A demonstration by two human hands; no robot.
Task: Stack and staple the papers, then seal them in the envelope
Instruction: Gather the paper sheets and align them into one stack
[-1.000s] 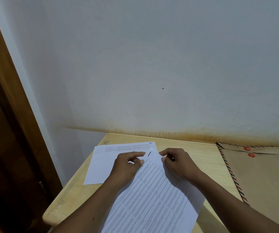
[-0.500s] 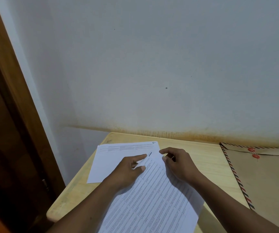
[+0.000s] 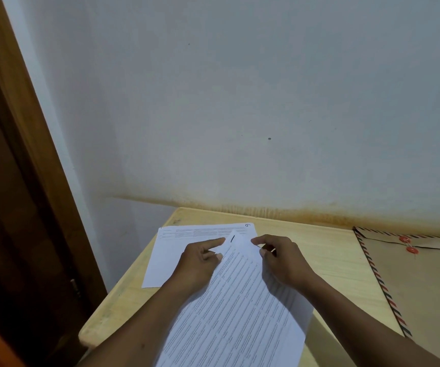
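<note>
The brown paper envelope with a red-and-blue striped border (image 3: 423, 284) lies flat on the pale wooden table (image 3: 319, 242) at 3 o'clock from the hands. Its flap is folded down by two red buttons, and what it holds cannot be seen. The left hand (image 3: 200, 260) pinches the top corner of the printed white sheet marked "1" (image 3: 240, 308) between its thumb and straightened index finger. The right hand (image 3: 279, 258), fingers curled, pinches the same corner from 3 o'clock. The white sheet marked "6" (image 3: 171, 250) lies flat at 10 o'clock, partly beneath.
</note>
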